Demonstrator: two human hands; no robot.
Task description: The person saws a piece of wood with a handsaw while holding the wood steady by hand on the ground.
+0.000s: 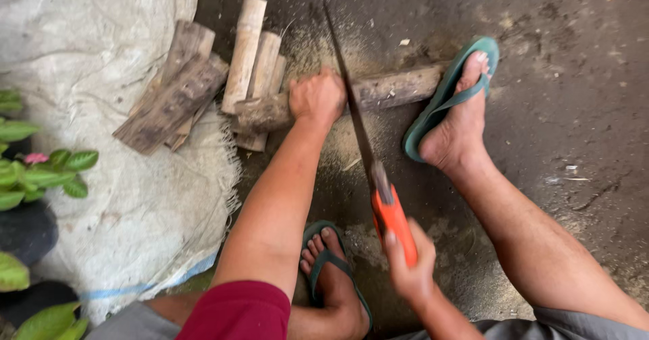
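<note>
Both hands work mid-frame: left hand (318, 98) has its fingers curled around the log (378, 91), right hand (409, 269) wraps tight around the orange-handled saw (368, 164) crossing it.

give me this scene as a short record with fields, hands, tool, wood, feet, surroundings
left hand: left hand grips the log, pressing it to the ground
right hand: right hand holds the saw's orange handle
tool: hand saw, blade set across the log beside the left hand
feet: right foot in a green sandal rests on the log's end; left foot flat on the ground
cut wood: short pieces piled at the log's left end
surroundings: white sack cloth, green plants, sawdust
</note>
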